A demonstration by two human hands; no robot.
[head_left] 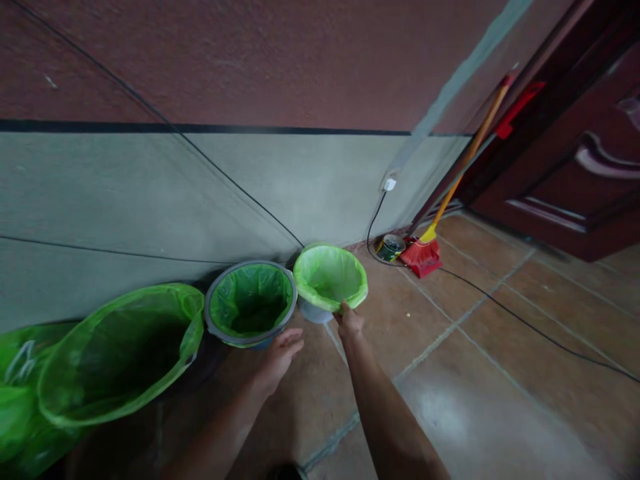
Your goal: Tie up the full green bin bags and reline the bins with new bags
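A small trash bin [316, 313] lined with a light green trash bag [331, 273] stands by the wall. My right hand [349, 321] pinches the near rim of this bin, thumb on top of the bag's folded edge. Just left of it, a grey-rimmed trash bin [214, 319] holds a darker green liner [250, 293]. My left hand [285, 353] is below that bin's near right edge, fingers stretched out and nothing in them; whether it touches the bin I cannot tell. Farther left, a larger bin is draped in a wide green bag [120, 353].
A knotted green bag [25, 400] lies at the far left. To the right are a can [391, 247], a red broom [421, 257] with a yellow handle, and a dark red door [565, 160]. A black cable [530, 327] crosses the tiled floor from a wall plug [389, 184].
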